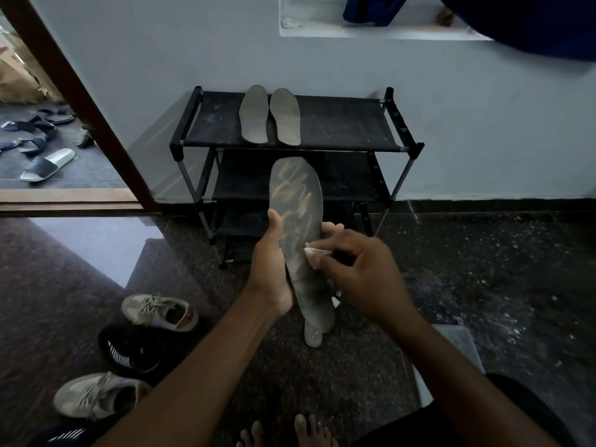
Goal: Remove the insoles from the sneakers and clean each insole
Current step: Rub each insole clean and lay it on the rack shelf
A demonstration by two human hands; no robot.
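Insole (pixel 295 201), dusty grey, is being gripped at mid-length by the left hand (pixel 271 269); its long axis is running away from the person, toe above the grip, heel below. Right hand (pixel 364 272) is pinching a white cloth (pixel 314 253) against it beside that grip. Shoe rack (pixel 338 124) beyond is carrying two insoles (pixel 254 114) side by side on top.

A black shoe rack (pixel 338 124) was stood on a dark speckled floor (pixel 483 269), against the wall. On its top shelf one grey insole (pixel 254 114) was laid just beside a second insole (pixel 285 117). On the floor, a black sneaker (pixel 132 350) was placed between a near grey sneaker (pixel 96 395) and a far grey sneaker (pixel 160 311).
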